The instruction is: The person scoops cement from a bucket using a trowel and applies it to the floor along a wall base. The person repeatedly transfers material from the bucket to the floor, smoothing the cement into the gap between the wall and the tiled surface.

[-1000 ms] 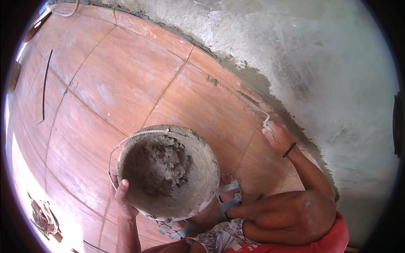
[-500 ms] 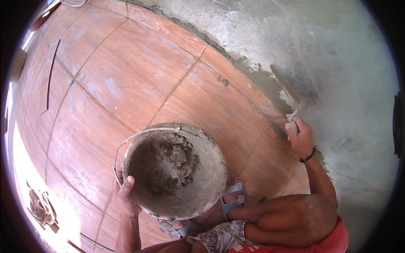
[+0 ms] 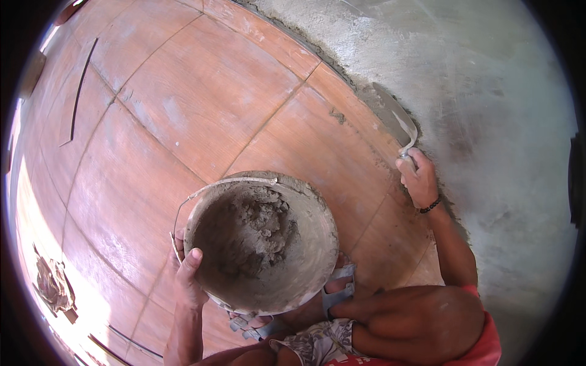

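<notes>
The trowel (image 3: 398,119) is lying with its blade along the seam where tiled floor (image 3: 201,97) meets grey wall (image 3: 488,91) — pointing up-left, away from the right hand (image 3: 418,180) clamped on its handle (the nearer one). The left hand (image 3: 189,277) is gripping the mortar bucket (image 3: 265,241) rim — well apart.

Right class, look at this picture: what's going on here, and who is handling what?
A person crouches on a floor of reddish tiles. The left hand grips the rim of a bucket partly filled with grey mortar. The right hand holds a trowel, its blade lying along the mortar-filled seam where the tiles meet the grey cement surface.
</notes>
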{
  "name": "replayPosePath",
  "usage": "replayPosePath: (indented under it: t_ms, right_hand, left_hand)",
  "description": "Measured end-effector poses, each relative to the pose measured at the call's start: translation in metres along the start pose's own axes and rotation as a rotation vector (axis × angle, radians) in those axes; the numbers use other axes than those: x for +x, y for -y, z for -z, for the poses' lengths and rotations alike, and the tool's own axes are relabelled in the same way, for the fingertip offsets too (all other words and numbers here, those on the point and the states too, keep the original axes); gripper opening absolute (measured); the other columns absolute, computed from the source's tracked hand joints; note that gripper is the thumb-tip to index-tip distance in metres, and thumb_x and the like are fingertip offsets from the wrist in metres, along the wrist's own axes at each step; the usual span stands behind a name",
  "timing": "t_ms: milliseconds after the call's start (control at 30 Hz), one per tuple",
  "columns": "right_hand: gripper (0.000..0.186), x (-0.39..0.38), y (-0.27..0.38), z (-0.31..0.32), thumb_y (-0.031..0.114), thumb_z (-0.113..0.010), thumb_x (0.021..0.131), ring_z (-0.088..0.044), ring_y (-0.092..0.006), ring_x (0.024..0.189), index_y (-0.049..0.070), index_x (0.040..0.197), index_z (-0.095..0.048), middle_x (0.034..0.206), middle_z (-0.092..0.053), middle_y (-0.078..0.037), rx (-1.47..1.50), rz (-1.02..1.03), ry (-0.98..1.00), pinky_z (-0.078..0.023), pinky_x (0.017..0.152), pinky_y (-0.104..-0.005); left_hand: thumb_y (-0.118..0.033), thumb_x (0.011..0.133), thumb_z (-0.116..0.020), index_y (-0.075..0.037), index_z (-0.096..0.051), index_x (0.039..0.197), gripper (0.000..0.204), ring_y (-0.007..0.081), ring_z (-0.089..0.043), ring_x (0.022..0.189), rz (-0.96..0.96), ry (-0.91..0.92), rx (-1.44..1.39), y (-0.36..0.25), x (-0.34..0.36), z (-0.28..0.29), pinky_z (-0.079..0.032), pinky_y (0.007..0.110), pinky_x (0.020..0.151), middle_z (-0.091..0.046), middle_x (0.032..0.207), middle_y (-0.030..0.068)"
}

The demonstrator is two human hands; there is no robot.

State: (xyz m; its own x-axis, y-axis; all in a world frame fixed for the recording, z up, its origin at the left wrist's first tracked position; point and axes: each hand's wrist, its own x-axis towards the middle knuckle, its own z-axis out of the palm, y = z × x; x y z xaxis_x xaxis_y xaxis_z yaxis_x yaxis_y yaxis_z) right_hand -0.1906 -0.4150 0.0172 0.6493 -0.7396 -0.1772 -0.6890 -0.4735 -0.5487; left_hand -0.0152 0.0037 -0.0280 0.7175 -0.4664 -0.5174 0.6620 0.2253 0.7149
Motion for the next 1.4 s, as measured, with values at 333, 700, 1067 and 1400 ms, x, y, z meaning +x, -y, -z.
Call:
replayPosePath:
  t_ms: [333,700,1067,1400]
  right_hand:
    - [0.031,-0.049,-0.034,-0.023,0.011,-0.061,0.087,-0.065,-0.037,0.092,-0.001,0.115,-0.057,0.099,-0.065,-0.023,-0.177,0.209,-0.105,-0.05,0.081,-0.0419]
    - [0.029,0.007,-0.058,-0.121,0.019,-0.06,0.088,-0.061,-0.047,0.091,0.0,0.109,-0.055,0.093,-0.065,-0.026,-0.195,0.055,0.189,-0.046,0.077,-0.0527]
    - [0.035,0.023,-0.036,-0.107,0.022,-0.062,0.089,-0.062,-0.0455,0.091,-0.002,0.114,-0.058,0.093,-0.067,-0.025,-0.121,0.274,-0.108,-0.049,0.077,-0.0488]
    - [0.037,0.051,0.026,-0.037,0.024,-0.06,0.093,-0.054,-0.0087,0.054,-0.001,0.12,-0.057,0.074,-0.057,-0.002,0.162,-0.071,0.286,-0.043,0.046,-0.0246]
  left_hand:
    - [-0.028,0.079,-0.077,0.003,-0.05,0.127,0.063,0.0245,-0.058,0.11,-0.005,0.013,-0.028,0.001,0.002,-0.003,-0.045,0.038,0.099,-0.06,0.12,0.0165]
    - [-0.028,0.079,-0.078,0.003,-0.05,0.127,0.065,0.0243,-0.058,0.11,0.011,-0.015,-0.019,0.002,0.0,-0.003,-0.046,0.039,0.098,-0.06,0.12,0.0163]
    - [-0.03,0.078,-0.078,0.005,-0.049,0.128,0.067,0.0249,-0.057,0.112,0.005,-0.044,0.008,0.0,-0.001,-0.003,-0.045,0.038,0.1,-0.06,0.121,0.0171]
    - [-0.029,0.079,-0.077,0.005,-0.048,0.13,0.067,0.0249,-0.057,0.113,0.019,-0.008,-0.024,0.0,0.001,-0.008,-0.044,0.039,0.1,-0.06,0.122,0.0171]
